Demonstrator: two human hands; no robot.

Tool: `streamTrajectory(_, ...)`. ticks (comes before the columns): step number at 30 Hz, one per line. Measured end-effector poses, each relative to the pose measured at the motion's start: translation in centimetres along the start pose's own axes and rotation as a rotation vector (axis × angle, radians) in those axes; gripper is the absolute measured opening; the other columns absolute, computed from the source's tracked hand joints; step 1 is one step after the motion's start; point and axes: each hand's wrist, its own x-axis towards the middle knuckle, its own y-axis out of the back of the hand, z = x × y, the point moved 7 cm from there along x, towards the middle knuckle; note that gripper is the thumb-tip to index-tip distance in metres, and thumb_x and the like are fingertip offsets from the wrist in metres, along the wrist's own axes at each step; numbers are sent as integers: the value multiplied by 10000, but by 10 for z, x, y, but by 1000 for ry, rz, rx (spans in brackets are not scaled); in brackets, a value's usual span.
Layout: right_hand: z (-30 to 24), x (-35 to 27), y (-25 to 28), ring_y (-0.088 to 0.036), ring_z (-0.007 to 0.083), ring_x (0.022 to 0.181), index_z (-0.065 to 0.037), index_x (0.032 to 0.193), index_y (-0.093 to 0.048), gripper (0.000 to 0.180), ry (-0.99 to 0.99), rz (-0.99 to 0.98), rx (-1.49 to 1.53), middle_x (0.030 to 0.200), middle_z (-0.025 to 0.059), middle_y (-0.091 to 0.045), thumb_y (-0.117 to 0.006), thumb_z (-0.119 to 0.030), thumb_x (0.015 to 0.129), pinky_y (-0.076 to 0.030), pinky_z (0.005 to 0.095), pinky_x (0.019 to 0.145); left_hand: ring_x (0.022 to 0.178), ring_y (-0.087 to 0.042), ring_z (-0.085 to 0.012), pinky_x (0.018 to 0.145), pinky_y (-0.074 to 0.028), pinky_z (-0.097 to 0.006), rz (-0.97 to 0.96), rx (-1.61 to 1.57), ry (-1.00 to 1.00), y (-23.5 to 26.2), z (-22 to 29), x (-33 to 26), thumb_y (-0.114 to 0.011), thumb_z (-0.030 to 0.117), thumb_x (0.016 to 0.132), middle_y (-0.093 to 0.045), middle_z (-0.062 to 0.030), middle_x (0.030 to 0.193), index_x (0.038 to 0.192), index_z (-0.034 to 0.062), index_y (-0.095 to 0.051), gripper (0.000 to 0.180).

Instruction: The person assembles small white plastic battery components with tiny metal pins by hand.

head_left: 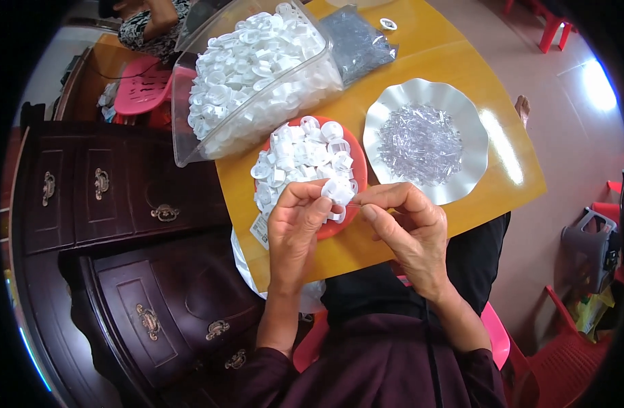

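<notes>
Left hand (295, 228) pinches a small white ribbed plastic cap (339, 190) mid-frame, right hand (407, 228) grips a thin clear pin (356, 203) against it.

Dark wood dresser (114, 197); red stool (553, 27)

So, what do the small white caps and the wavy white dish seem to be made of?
The white caps look like moulded plastic: opaque, smooth, all identical in shape. The wavy dish seems thin glossy plastic or coated paper, since its fluted rim shines; I cannot tell which. The clear pieces in it look like transparent plastic.
</notes>
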Motion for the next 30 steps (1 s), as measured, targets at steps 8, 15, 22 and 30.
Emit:
streamTrajectory(8,-15,0,11,-635,98,846,16,959,-652,66,213,44,-183,1119,114,-666,-670,-6,900,-534,226,692,943,-636,-138,911,-497,-292,-13,-70,9,-16,-15,8,-622,63,952,-644,-137,1164,1042,-1,-586,116)
streamTrajectory(15,-20,0,12,-681,141,832,-4,932,-649,114,280,70,-297,1030,94,-705,-725,-11,846,-567,258,632,1037,-619,-156,956,-484,-309,-6,-48,-5,-19,-14,9,-621,60,946,-641,-173,1175,1024,-11,-586,111)
streamTrajectory(22,-21,-1,11,-680,130,802,-3,935,-653,117,311,50,-355,1005,89,-708,-725,-14,844,-561,246,605,1076,-618,-174,985,-470,-322,-34,-50,2,-19,-14,11,-622,61,941,-633,-203,1205,994,0,-581,91)
streamTrajectory(30,-21,-1,10,-679,132,795,0,926,-658,115,315,52,-374,995,90,-707,-730,-17,839,-560,245,603,1086,-612,-179,993,-467,-324,-53,-26,4,-21,-11,11,-619,56,936,-636,-209,1201,979,6,-570,82)
